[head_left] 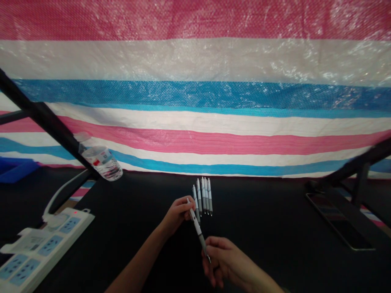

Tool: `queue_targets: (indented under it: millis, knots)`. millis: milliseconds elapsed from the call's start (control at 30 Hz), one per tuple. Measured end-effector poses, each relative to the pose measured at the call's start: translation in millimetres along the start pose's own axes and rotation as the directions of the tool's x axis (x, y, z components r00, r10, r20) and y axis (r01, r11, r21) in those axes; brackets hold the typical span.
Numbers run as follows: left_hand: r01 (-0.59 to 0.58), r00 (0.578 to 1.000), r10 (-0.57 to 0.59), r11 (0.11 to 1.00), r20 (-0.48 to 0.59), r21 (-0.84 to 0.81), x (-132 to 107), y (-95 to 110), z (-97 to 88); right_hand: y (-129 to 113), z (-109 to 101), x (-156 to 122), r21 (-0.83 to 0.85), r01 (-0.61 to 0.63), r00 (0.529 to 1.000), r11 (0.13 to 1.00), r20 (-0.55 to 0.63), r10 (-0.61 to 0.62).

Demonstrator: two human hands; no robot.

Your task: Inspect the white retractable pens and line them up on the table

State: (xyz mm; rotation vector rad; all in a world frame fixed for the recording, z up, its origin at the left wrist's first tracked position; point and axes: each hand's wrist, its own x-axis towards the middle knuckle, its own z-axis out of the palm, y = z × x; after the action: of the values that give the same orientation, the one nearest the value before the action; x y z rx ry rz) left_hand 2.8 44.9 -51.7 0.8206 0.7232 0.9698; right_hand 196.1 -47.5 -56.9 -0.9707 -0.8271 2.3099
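I am holding one pen [198, 228] in both hands, above the black table [259, 211]. My left hand [179, 212] is pinching its white upper part, near the button end, with thumb and fingers closing round the barrel. My right hand [224, 258] is gripping the grey lower part near the metal tip, its other fingers curling underneath. The pen is slanting between them, its button pointing away from me and its tip coming down towards my right palm.

Just beyond my left hand, five more pens [203, 193] are lying side by side on the table, their tips facing me. The leftmost is tilting a little, and my hand and the held pen are partly covering it.

Well off to my right, a phone [339, 221] is lying with its dark screen facing up. On my left, a power strip [50, 246] is showing a red light, with a white cord [62, 189] running from it. Beyond that, a clear bottle [104, 165] is resting near a black bar [61, 130]. Behind everything, a striped sheet [214, 142] is hanging.
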Motion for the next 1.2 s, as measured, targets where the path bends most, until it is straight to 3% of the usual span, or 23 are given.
queue_targets:
  millis: [1000,1200]
  knots:
    - [-0.023,0.999,0.023,1.0,-0.027,-0.019,0.3,-0.7,0.3,-0.5,-2.7,0.9,0.048,-0.017,0.999,0.999,0.031,0.015]
    - [-0.023,0.999,0.023,1.0,-0.023,-0.014,0.4,-1.4,-0.1,2.9,-5.0,3.1,0.011,-0.016,1.0,1.0,-0.011,0.016]
